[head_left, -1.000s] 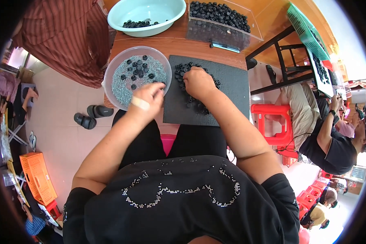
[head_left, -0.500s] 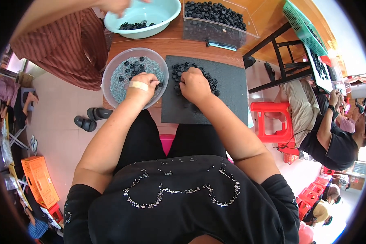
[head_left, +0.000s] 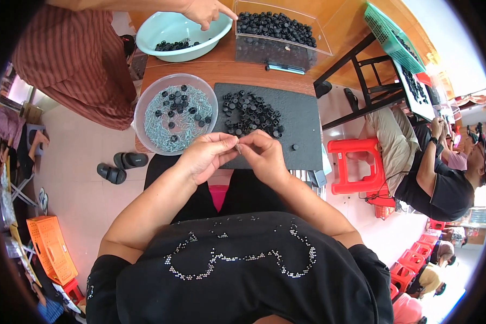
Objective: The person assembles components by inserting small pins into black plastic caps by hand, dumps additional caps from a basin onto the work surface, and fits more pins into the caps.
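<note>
My left hand (head_left: 208, 154) and my right hand (head_left: 263, 153) meet fingertip to fingertip over the near edge of a black mat (head_left: 302, 121). Between the fingertips they pinch a small part (head_left: 237, 146), too small to make out. A pile of small black caps (head_left: 251, 112) lies on the mat just beyond the hands. To the left stands a clear round bowl (head_left: 146, 105) with several small metal pieces and black caps in it.
Another person in a striped top stands at the far left, one hand (head_left: 205, 11) over a pale green basin (head_left: 162, 29). A clear box (head_left: 278, 32) of black caps sits at the back. A red stool (head_left: 356, 162) and seated people are at the right.
Both hands have drawn back from the bowl and the cap pile and come together at the mat's near edge. The other person's hand has reached in over the green basin.
</note>
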Demonstrator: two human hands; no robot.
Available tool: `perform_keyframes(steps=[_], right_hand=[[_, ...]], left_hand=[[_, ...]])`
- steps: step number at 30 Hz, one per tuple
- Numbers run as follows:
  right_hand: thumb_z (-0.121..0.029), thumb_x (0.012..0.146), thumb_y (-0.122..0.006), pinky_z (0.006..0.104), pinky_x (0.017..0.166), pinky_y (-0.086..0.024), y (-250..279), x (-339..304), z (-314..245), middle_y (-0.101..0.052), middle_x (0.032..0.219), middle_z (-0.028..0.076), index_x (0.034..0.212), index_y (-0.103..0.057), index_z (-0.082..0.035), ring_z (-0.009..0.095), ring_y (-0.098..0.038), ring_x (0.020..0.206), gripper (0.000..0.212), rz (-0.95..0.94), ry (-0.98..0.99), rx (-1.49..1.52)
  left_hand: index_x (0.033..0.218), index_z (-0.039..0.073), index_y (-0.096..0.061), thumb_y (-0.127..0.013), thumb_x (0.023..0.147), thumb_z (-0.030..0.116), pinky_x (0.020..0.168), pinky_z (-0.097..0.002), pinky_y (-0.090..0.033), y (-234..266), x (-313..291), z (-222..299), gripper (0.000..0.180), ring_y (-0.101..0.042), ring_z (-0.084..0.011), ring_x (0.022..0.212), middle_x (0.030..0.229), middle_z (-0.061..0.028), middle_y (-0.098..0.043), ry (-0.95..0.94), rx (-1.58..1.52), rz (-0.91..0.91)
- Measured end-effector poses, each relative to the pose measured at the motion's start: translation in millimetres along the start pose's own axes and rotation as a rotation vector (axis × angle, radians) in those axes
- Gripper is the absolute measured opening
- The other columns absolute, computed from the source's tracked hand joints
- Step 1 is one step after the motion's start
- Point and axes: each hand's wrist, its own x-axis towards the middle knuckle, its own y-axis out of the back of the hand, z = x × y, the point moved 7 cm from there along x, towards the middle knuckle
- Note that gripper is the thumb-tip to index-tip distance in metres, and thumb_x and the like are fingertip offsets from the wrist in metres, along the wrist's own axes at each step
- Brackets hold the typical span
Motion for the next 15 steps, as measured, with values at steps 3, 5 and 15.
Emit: perform_keyframes(steps=[3, 5, 15], right_hand=[[-0.002, 0.077, -0.066, 0.0249, 0.058, -0.046, 0, -6, -17, -0.059, 0.08, 0.006, 0.087, -0.066, -0.001, 0.013, -0.056, 0.067, 0.01, 0.021, 0.02, -0.018], [0.0, 0.075, -0.066, 0.0261, 0.058, -0.047, 3, -10, -34, -0.061, 0.08, 0.007, 0.089, -0.066, -0.001, 0.016, -0.058, 0.069, 0.014, 0.06, 0.084, -0.136], [0.003, 0.073, -0.067, 0.027, 0.055, -0.048, 10, -22, -46, -0.063, 0.08, 0.009, 0.091, -0.067, -0.003, 0.019, -0.06, 0.07, 0.018, 0.077, 0.188, -0.141]], left_hand=[[0.094, 0.002, -0.06, -0.061, 0.087, 0.014, 0.084, -0.0263, -0.047, -3, -5, -2, 0.014, -0.058, -0.0137, 0.091, 0.095, -0.0062, -0.062, -0.006, 0.002, 0.049], [0.095, 0.001, -0.06, -0.062, 0.087, 0.015, 0.085, -0.0259, -0.046, -6, -8, -4, 0.017, -0.057, -0.0142, 0.092, 0.096, -0.0074, -0.062, -0.015, -0.064, 0.066], [0.098, 0.002, -0.06, -0.062, 0.087, 0.017, 0.085, -0.0248, -0.046, -12, -17, -17, 0.018, -0.056, -0.0123, 0.093, 0.097, -0.0051, -0.061, 0.013, -0.152, 0.041]])
